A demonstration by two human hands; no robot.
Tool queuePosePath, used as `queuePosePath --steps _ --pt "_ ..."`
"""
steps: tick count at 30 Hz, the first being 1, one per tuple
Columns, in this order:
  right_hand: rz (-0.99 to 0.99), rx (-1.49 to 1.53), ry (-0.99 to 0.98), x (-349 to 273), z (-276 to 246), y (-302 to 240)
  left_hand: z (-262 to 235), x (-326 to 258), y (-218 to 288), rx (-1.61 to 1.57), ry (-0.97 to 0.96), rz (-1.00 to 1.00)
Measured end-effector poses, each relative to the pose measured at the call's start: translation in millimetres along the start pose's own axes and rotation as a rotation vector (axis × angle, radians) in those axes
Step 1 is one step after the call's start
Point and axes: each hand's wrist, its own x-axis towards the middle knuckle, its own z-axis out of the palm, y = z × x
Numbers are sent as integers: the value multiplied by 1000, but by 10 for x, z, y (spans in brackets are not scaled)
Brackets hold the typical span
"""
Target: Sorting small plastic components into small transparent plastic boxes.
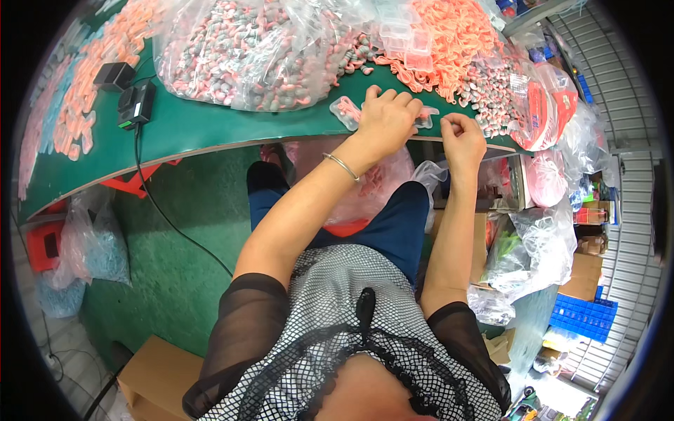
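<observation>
At the far left, loose orange pieces (84, 105) lie spread over the green table (210, 126), and below its edge a clear bag of pale blue pieces (98, 249) sits beside a red crate (43, 245). Two black boxes (126, 91) rest on the table, a cable trailing down from the nearer one. Further right, a big clear bag (260, 56) bulges with small grey and pink parts — packed full, its top crumpled open.

The left hand (385, 121) presses flat, fingers spread, on a clear plastic blister tray (347, 112) lying at the table's front edge. The tray's long axis runs left to right along that edge; its left end, holding a pink piece, shows beyond the knuckles, the rest is under the palm. A thin bracelet (342, 166) circles that wrist.

Just right of it, the right hand (463, 137) is curled, thumb and fingertips pinched together near the tray's right end — whether anything is between them I cannot tell.

Behind the hands lies a heap of orange hooked pieces (456, 42), with more grey and pink parts loose beside it. At the far right, clear bags (540, 245) pile above blue crates (583, 316).
</observation>
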Motion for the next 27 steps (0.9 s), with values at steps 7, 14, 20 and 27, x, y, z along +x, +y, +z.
queuePosePath --steps 7,14,20,27 --pt "-669 176 -111 138 109 195 -14 9 4 37 -35 -1" --pt "-753 274 -145 229 227 304 -5 35 -13 79 -54 16" --pt "-776 355 -133 244 293 306 -3 77 -79 98 -106 71" --pt "-753 445 -151 282 337 325 -43 77 -61 77 -91 52"
